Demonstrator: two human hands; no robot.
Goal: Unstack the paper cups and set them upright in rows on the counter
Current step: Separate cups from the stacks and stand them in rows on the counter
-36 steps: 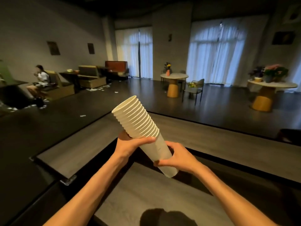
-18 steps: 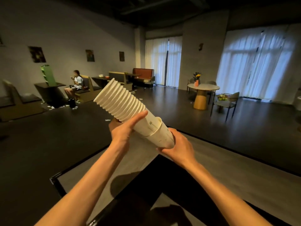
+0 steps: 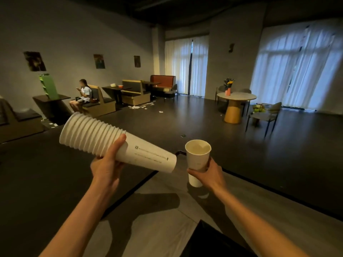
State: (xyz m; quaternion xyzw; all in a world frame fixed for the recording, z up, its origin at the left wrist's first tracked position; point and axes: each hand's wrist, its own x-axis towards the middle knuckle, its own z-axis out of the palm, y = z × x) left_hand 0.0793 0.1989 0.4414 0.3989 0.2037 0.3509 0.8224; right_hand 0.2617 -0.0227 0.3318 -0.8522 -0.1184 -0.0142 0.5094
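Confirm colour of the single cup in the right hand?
Plain white paper cup, cream-looking inside in the dim light; head view, the only view, held in the right hand.

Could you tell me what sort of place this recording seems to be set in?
Most likely a café or restaurant dining room: booth seats with small tables line the wall, a round table with a vase of flowers stands by the curtained windows, and a serving counter runs in front.

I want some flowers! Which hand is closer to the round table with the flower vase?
Right. The right hand, holding one white paper cup, is nearer the round table. The left hand grips the stacked white paper cups, farther left.
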